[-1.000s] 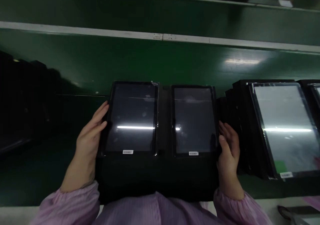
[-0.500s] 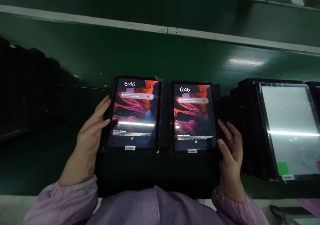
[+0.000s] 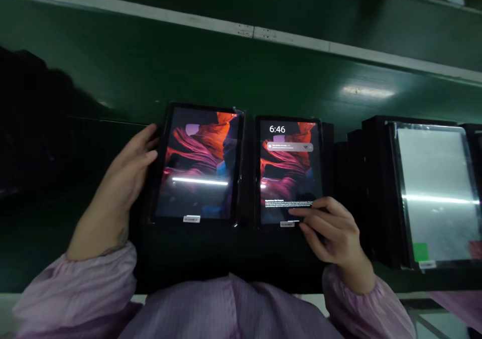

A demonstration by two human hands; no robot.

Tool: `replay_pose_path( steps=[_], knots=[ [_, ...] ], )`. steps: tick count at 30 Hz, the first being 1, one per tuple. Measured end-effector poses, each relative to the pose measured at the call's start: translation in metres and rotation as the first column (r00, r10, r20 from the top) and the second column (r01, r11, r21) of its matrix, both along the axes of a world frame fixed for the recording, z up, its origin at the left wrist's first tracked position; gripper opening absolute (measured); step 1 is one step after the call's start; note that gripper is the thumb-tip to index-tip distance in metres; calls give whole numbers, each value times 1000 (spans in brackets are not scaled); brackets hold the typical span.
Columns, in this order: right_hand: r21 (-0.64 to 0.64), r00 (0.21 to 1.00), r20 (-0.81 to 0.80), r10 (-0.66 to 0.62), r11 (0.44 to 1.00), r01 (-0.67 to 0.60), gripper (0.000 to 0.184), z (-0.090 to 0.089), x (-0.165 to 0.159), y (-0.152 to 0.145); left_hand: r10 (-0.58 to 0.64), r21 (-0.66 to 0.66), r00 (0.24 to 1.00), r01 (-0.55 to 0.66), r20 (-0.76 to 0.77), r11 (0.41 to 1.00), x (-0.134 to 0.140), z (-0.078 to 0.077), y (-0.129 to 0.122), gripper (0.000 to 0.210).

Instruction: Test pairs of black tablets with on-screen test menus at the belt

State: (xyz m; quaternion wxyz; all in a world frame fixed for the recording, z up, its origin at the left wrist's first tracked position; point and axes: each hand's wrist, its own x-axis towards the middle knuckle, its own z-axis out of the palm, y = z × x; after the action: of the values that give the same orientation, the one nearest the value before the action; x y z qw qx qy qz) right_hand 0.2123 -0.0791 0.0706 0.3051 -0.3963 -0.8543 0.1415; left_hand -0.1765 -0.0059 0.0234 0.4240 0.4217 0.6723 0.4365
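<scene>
A worker's empty right hand [image 3: 335,231] extends a finger over the near end of the right tablet [image 3: 288,171], while the loosely spread left hand [image 3: 128,171], grasping nothing, sits just left of the left tablet [image 3: 199,160] alongside.

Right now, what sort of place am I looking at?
Probably an electronics workshop or production line: two black-framed tablets with lit colourful screens, another tablet with a pale screen, and a long glossy green work surface.

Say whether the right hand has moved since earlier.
Yes: the right hand has moved left, from beside the right tablet to over its lower part.
</scene>
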Motion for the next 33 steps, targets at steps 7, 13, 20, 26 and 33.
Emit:
replay_pose_path(
  steps=[7, 13, 20, 26, 33],
  knots=[
    [9, 954, -104, -283, 958, 285, 25, -8, 3, -7, -190, -222, 982, 181, -17, 958, -8, 33, -33, 119],
    [-29, 977, -181, -115, 993, 112, 32, 1, 1, -5, -405, -369, 892, 314, -200, 875, -26, 30, -40, 137],
    [-72, 993, -106, 59, 995, -67, 24, 9, 2, -8, -511, -384, 813, 393, -279, 835, -32, 22, -45, 147],
    [-130, 998, -19, 53, 990, -55, 28, 4, 3, -15, -595, -371, 690, 470, -412, 801, -32, 9, -50, 151],
    [-91, 989, -74, -131, 988, 124, 28, 2, -1, -15, -368, -260, 822, 276, -436, 925, -23, 11, -39, 160]
  ],
)
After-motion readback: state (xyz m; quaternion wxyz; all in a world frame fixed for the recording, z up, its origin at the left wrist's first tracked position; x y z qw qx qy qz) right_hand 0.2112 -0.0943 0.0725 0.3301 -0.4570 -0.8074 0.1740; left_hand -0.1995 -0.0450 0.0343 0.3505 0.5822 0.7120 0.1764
